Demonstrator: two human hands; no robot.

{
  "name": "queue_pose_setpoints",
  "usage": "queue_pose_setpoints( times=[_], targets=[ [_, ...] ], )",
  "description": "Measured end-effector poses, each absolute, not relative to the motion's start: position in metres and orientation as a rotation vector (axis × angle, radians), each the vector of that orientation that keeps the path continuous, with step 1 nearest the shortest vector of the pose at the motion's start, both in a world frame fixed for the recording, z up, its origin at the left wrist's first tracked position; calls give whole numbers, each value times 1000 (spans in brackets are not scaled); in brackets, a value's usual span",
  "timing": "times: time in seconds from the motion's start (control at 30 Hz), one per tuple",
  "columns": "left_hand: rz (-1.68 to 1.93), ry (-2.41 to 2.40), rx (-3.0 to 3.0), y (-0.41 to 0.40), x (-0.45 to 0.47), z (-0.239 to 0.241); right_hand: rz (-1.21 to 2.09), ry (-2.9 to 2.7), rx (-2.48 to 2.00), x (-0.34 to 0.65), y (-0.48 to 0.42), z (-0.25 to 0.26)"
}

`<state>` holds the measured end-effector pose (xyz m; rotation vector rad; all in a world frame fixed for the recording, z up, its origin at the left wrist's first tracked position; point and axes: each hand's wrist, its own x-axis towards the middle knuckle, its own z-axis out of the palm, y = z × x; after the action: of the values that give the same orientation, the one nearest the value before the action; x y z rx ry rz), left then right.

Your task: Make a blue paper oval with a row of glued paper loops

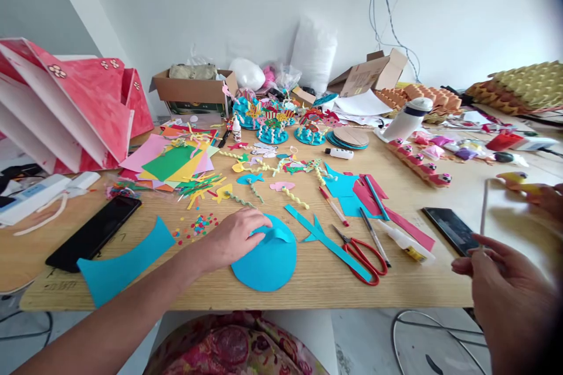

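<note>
My left hand (240, 235) is over a blue paper disc (264, 272) near the front edge, thumb and fingers closed on a short blue strip (281, 235) that arches up from it. At the far right, my right hand (505, 275) pinches a thin pale stick (484, 211), held upright. Beside the disc lie a long blue strip (328, 241), red-handled scissors (363, 255), a grey pen (375, 237) and a white glue bottle (407, 243). Left of my forearm is a curved blue paper offcut (127, 261).
Another person's hand (548, 199) is by a blurred yellow piece (514, 180). Phones (94, 231) (451, 228) lie on both sides. Coloured paper sheets (169, 163), dots (202, 224), paper fish (250, 178) and decorated blue crafts (270, 120) cover the wooden table (185, 293).
</note>
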<state>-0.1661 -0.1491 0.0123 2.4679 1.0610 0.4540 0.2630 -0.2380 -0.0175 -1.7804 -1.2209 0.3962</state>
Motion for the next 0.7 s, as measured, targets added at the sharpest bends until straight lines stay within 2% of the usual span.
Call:
queue_pose_setpoints(
  times=[0.1, 0.2, 0.43, 0.7],
  targets=[
    [450, 1043, 2395, -141, -160, 11, 345, -811, -1622, 215, -228, 2],
    [532, 1067, 2168, -137, -154, 21, 590, -647, -1502, 173, -229, 19],
    [572, 777, 1153, -159, -120, 35, 982, -940, -1182, 103, -245, 10],
    [662, 648, 669, -159, -95, 26, 1247, -1031, -969, 62, -246, -12]
  ],
)
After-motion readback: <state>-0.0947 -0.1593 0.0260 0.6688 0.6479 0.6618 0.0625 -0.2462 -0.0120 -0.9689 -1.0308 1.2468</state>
